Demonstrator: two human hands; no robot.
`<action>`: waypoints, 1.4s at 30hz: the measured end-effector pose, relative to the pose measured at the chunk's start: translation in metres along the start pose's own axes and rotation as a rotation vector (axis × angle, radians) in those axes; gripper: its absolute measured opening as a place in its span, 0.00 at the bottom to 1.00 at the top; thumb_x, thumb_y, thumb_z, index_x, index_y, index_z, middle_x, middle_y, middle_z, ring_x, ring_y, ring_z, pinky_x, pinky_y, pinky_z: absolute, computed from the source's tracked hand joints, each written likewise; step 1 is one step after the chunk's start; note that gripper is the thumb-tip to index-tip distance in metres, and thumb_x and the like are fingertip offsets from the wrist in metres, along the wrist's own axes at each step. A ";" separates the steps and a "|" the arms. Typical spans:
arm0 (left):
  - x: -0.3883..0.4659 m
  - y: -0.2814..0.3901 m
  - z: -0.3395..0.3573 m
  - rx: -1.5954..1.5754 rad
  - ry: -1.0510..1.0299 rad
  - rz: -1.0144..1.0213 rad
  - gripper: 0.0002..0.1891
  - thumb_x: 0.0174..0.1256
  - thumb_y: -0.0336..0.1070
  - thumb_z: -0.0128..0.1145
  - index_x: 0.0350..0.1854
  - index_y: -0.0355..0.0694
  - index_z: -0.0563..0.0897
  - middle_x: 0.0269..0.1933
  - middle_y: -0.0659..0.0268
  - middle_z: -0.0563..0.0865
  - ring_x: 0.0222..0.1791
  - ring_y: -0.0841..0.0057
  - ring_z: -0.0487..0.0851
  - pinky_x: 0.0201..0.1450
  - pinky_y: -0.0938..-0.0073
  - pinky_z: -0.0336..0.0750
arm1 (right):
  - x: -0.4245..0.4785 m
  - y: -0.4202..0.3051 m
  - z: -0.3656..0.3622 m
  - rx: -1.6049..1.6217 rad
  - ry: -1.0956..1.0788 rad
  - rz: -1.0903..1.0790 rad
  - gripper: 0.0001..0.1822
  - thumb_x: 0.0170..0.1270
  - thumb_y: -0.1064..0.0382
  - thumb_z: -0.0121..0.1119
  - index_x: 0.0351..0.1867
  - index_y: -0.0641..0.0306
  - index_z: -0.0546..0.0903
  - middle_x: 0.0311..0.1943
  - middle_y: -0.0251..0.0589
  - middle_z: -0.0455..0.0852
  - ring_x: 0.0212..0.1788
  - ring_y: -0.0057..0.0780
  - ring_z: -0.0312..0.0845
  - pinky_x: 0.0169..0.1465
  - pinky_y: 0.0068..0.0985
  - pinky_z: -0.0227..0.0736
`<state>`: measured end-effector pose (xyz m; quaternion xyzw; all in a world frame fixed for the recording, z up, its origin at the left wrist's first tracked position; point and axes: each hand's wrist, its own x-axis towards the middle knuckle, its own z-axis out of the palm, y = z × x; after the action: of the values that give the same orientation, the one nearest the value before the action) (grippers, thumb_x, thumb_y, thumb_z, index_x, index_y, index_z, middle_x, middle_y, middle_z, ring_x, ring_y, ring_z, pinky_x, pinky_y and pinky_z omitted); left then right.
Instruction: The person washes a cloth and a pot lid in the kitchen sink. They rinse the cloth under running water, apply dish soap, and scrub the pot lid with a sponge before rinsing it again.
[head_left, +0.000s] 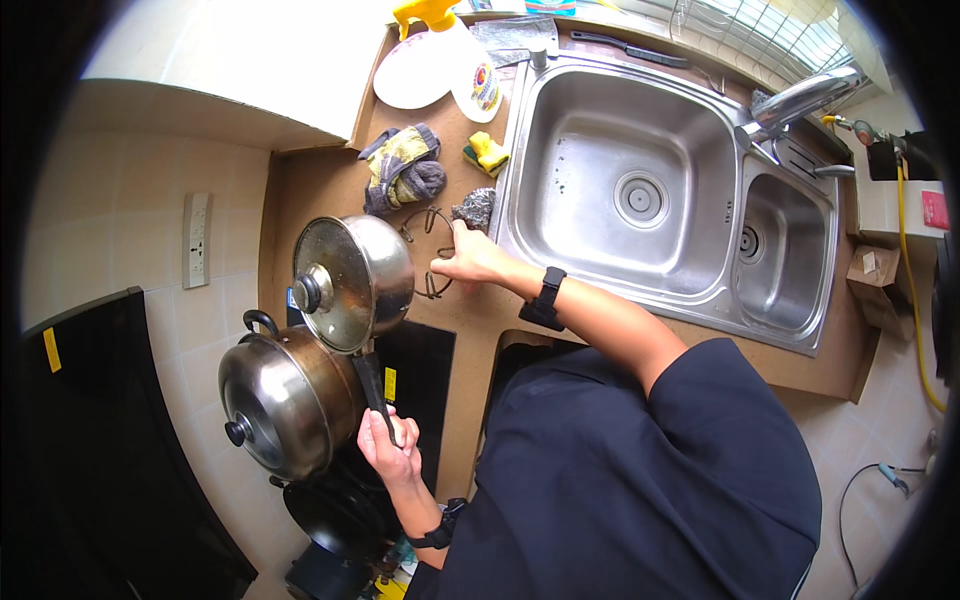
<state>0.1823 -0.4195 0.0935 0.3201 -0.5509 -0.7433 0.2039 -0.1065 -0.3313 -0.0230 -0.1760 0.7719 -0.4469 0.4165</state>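
A stainless-steel saucepan (386, 270) with a glass lid (334, 292) is held tilted over the counter. My left hand (391, 442) grips its black handle (373, 386). By the counter's left part, my right hand (474, 256) reaches over a round wire pot stand (429, 289), thumb and forefinger apart at its right side. The hand covers part of the stand, and whether the fingers close on the wire cannot be seen. Just beyond the fingers lies a steel-wool scourer (474, 208). Close behind the saucepan is a larger lidded steel pot (289, 401).
A double-bowl steel sink (525, 225) with a faucet (802, 101) sits at the right. Behind my right hand are a folded cloth (405, 169), a sponge (486, 154), a spray bottle (476, 82) and a white plate (412, 71). A dark wok (334, 517) stands lower left.
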 end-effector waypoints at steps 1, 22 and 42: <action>0.000 0.002 0.000 0.000 -0.002 0.008 0.16 0.80 0.42 0.45 0.39 0.33 0.77 0.14 0.73 0.66 0.10 0.87 0.56 0.17 0.83 0.55 | 0.003 -0.002 0.000 -0.173 0.055 -0.026 0.42 0.58 0.46 0.63 0.64 0.79 0.64 0.43 0.66 0.83 0.46 0.53 0.85 0.48 0.39 0.82; -0.016 -0.009 0.007 -0.017 -0.100 -0.033 0.14 0.79 0.40 0.47 0.38 0.33 0.76 0.15 0.73 0.67 0.12 0.87 0.59 0.17 0.83 0.57 | 0.058 0.038 -0.079 -0.702 0.797 -0.296 0.19 0.56 0.53 0.64 0.43 0.66 0.81 0.44 0.49 0.79 0.49 0.46 0.77 0.51 0.39 0.77; -0.022 -0.027 0.008 0.205 -0.375 -0.070 0.11 0.75 0.38 0.54 0.37 0.34 0.78 0.19 0.75 0.74 0.17 0.91 0.69 0.21 0.87 0.61 | -0.144 0.095 -0.092 0.450 0.885 -0.248 0.08 0.65 0.66 0.56 0.39 0.67 0.83 0.32 0.31 0.82 0.35 0.16 0.73 0.41 0.18 0.68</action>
<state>0.1938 -0.3918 0.0750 0.2141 -0.6405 -0.7365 0.0385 -0.0853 -0.1373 -0.0092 0.0337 0.7322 -0.6800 0.0212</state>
